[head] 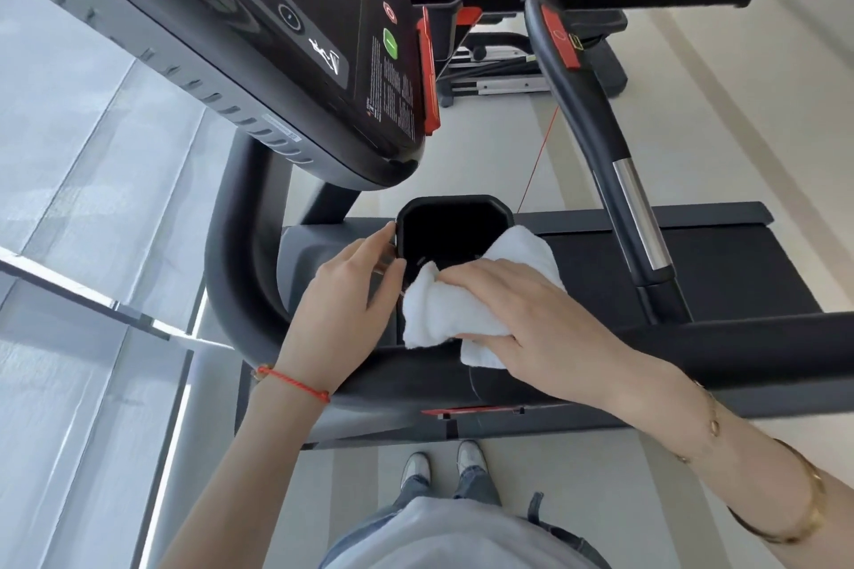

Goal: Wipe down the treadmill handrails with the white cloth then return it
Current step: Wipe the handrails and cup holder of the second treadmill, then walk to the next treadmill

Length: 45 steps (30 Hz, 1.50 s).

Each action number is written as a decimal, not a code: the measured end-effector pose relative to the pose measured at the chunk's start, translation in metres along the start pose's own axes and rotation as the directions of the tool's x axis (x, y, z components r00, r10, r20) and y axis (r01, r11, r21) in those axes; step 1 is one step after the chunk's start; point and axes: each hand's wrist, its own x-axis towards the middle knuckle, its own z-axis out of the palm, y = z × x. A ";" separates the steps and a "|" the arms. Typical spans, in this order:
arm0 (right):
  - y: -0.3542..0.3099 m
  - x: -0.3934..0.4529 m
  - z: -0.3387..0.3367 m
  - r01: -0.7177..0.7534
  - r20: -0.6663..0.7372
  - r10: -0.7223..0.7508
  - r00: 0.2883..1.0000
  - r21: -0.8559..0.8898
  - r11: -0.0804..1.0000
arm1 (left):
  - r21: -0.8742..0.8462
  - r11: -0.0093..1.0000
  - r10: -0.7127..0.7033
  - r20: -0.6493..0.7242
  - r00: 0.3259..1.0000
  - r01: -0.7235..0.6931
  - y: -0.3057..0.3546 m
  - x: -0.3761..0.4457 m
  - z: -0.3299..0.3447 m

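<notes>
The right hand (522,305) pinches the bunched white cloth (443,314) over the near handrail (739,351), left hand (342,286) open beside the cup holder (455,203) — loose folds beneath the grip could slip free.

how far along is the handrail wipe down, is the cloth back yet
Done: cannot tell; no rail shows wipe marks. In hand: the right hand presses the white cloth at the holder by the near handrail; the left hand touches the holder's rim. Left: letting go of the cloth.
</notes>
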 end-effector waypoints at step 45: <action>-0.077 -0.382 0.123 -0.802 -0.592 0.803 0.074 0.443 0.401 | -0.297 0.652 0.734 0.481 0.480 -0.698 0.172 -0.156 0.123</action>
